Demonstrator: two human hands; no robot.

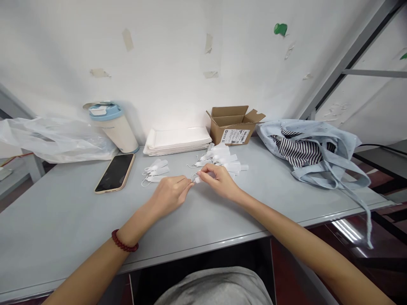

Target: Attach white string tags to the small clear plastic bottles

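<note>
"Labels?"
"White label (235, 137) on the carton (219, 120), print too small to read."
"Hands?"
"Left hand (171, 190) and right hand (220, 181), both pinched closed, hold a corded white tag (197, 180) beside the pile (224, 156)."

The clear white plastic bag (57, 137) is cut off at the left edge; the white label's print (234, 136) is illegible.

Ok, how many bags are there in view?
2. The whitish plastic bag is at the left, beside the tumbler; the light-blue cloth bag is at the right, beside the cardboard box.
</note>
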